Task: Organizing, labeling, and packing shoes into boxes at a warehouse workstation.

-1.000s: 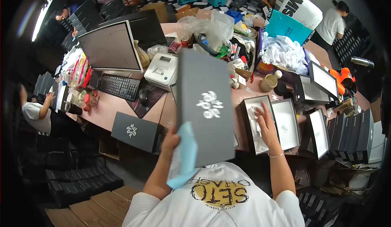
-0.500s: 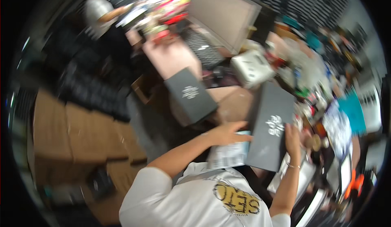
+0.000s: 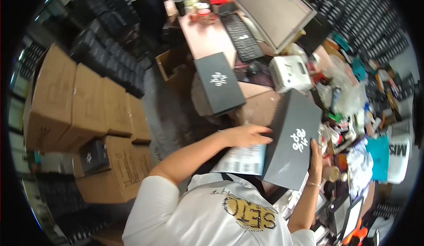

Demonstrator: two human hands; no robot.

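Note:
A long dark grey box [image 3: 282, 157] with white lettering on its lid is held tilted before my chest. My right hand [image 3: 315, 162] grips its right side, with the fingers mostly hidden behind the edge. On the opposite side my left hand [image 3: 247, 135] has its fingertips against the box. Under that palm hangs a white and pale blue sheet with printed barcodes [image 3: 242, 160], pinched by the hand; the thumb is out of sight. A similar grey box [image 3: 218, 83] lies at the near left end of the pink desk [image 3: 207, 41].
A white label printer [image 3: 290, 73], a black keyboard [image 3: 242, 36] and a monitor [image 3: 276, 14] stand on the desk. Clutter and plastic bags [image 3: 349, 96] crowd the right. Cardboard cartons [image 3: 92, 100] are stacked at left. A person [image 3: 148, 3] stands at the far left.
The view has turned and sharpened, so the desk things sit higher and further right. Both hands stay on the box and sheet; more of the sheet shows.

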